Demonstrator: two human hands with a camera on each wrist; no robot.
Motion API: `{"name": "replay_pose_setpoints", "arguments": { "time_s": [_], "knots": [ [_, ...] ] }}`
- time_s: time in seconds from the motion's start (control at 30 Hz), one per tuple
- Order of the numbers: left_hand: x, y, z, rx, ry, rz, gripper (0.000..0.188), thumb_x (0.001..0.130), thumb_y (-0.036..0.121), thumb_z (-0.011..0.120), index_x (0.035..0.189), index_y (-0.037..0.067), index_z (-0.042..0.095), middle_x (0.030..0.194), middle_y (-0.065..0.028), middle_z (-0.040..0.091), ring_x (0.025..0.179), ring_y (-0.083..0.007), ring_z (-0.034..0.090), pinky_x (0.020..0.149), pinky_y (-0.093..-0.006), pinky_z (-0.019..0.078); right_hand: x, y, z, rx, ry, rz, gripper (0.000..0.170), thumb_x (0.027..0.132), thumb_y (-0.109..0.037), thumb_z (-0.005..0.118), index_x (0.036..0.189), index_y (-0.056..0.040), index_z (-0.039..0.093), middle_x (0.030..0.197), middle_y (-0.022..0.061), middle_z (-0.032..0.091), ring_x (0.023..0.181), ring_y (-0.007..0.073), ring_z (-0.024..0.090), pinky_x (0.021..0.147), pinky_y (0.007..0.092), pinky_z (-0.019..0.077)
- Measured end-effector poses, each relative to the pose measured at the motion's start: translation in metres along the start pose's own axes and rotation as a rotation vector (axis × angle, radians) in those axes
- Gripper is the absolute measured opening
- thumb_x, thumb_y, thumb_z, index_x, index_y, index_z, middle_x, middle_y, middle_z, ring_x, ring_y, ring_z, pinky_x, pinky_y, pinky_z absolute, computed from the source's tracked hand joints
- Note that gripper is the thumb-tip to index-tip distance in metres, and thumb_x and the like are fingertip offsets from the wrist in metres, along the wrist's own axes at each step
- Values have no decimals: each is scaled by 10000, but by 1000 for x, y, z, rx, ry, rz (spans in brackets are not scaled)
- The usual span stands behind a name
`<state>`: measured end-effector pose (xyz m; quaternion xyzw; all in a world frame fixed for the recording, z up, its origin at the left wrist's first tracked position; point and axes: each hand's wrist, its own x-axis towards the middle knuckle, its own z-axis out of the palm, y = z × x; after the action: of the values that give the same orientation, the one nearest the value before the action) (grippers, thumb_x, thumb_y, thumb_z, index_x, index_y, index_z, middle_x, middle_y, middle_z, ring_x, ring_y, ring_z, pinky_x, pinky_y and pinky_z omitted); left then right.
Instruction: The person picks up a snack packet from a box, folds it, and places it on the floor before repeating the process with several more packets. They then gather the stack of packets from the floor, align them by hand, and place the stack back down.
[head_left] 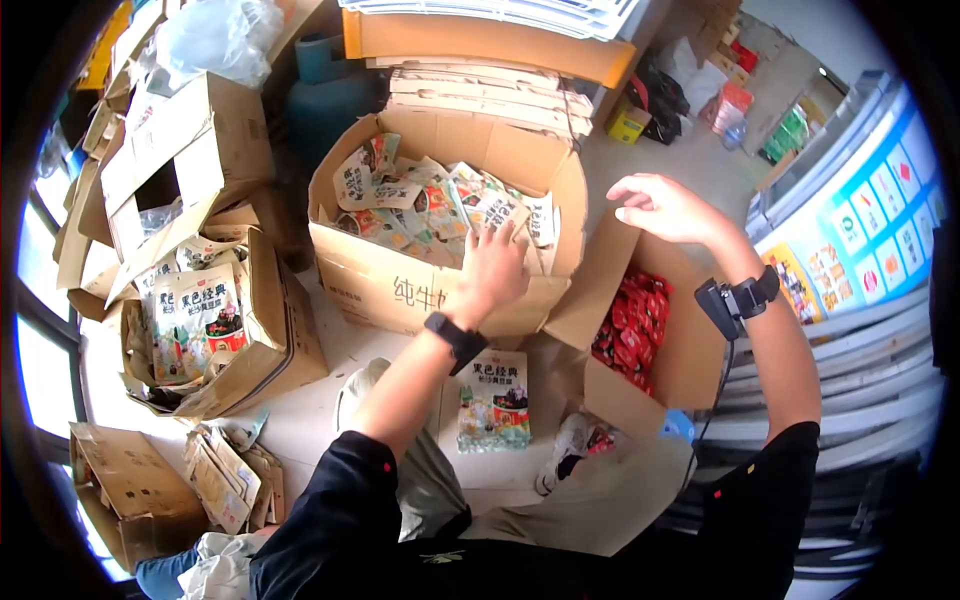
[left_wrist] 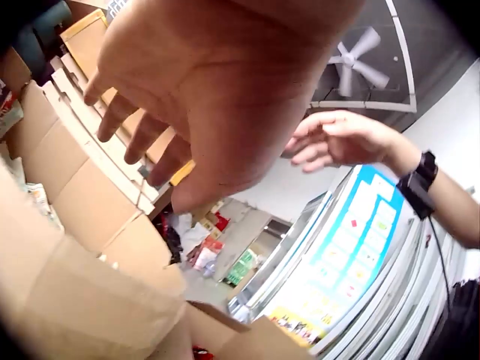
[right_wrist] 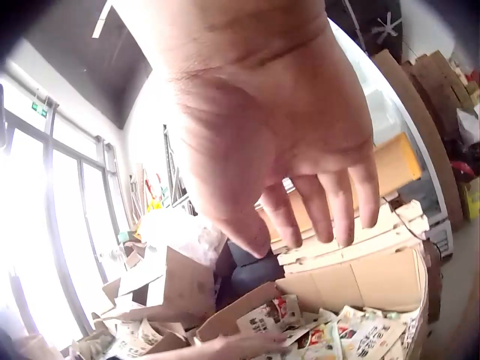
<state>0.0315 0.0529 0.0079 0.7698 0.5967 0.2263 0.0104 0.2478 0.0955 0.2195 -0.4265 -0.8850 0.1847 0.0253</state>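
Note:
My left hand (head_left: 495,268) reaches over the front rim of a large cardboard box (head_left: 375,287), fingers spread above the packets inside. In the left wrist view that hand (left_wrist: 217,97) shows an empty palm and loosely extended fingers. Printed food packets (head_left: 437,207) lie jumbled in the box. My right hand (head_left: 665,208) is raised in the air to the right of this box, above a smaller carton (head_left: 690,330) of small red packets (head_left: 632,325). Its fingers are relaxed and hold nothing, as the right wrist view of the hand (right_wrist: 277,127) confirms.
A packet stack (head_left: 494,400) lies on the floor between the feet. On the left stands an opened box (head_left: 270,350) with upright packets (head_left: 195,315); flattened cardboard (head_left: 222,480) is below it. A freezer cabinet (head_left: 850,220) borders the right side.

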Motion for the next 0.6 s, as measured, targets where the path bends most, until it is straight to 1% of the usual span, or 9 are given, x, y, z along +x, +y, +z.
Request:
{"name": "replay_pose_setpoints", "arguments": {
  "time_s": [0.03,0.13,0.17,0.27,0.37,0.47,0.53,0.57,0.6],
  "knots": [
    [-8,-4,8,47,-81,-69,415,834,240,534,1207,64,581,1419,-182,428,1325,-369,387,1097,-638,211,15,-2,-3,7,-53,12,293,905,-168,593,1156,-16,595,1132,113,624,1004,221,624,903,349,495],
    [-23,-17,16,198,-274,-196,418,854,245,507,1208,33,574,1376,-176,485,1334,-360,397,1096,-656,175,69,1,0,-47,-39,-7,302,893,-168,599,1134,13,603,1055,120,667,957,194,643,878,337,511],
    [-18,-23,13,86,-543,-246,451,876,252,507,1255,13,555,1321,-179,544,1333,-357,414,1089,-663,176,88,4,5,-49,-46,-30,299,887,-167,604,1120,20,611,1035,131,679,956,206,649,861,339,515],
    [-16,-21,9,111,-646,-204,474,852,236,544,1265,5,559,1274,-183,569,1236,-363,490,1069,-638,258,145,14,28,-124,-149,-121,289,889,-164,599,1117,14,620,1052,144,679,962,229,651,852,344,513],
    [-24,-6,22,269,-595,-194,425,838,229,583,1187,-13,613,1223,-215,588,1174,-378,528,987,-628,358,205,12,54,-189,-247,-140,294,889,-184,596,1113,3,630,1057,155,680,964,252,651,855,356,509],
    [-48,3,36,436,-269,-116,380,836,219,551,1095,-42,650,1120,-249,613,1097,-456,547,838,-652,425,263,10,106,-246,-347,-131,301,886,-205,599,1107,-4,638,1047,154,683,959,257,650,853,361,508],
    [-47,8,30,507,-254,-129,373,842,216,543,1091,-40,652,1114,-253,612,1092,-459,551,847,-655,425,294,13,153,-255,-397,-153,299,881,-220,602,1085,-7,651,1020,157,688,940,267,648,837,366,509],
    [-48,9,24,527,-327,-94,395,853,211,537,1140,-47,623,1157,-251,594,1123,-452,537,872,-644,427,308,17,181,-245,-434,-169,305,881,-231,598,1081,-7,653,1015,159,688,937,269,648,834,368,509],
    [-35,13,4,447,-531,-177,404,874,199,524,1195,-36,588,1202,-246,568,1169,-438,510,903,-626,425,319,19,206,-236,-471,-183,312,880,-241,595,1076,-6,655,1010,161,689,935,271,647,831,371,509]
  ]
}}
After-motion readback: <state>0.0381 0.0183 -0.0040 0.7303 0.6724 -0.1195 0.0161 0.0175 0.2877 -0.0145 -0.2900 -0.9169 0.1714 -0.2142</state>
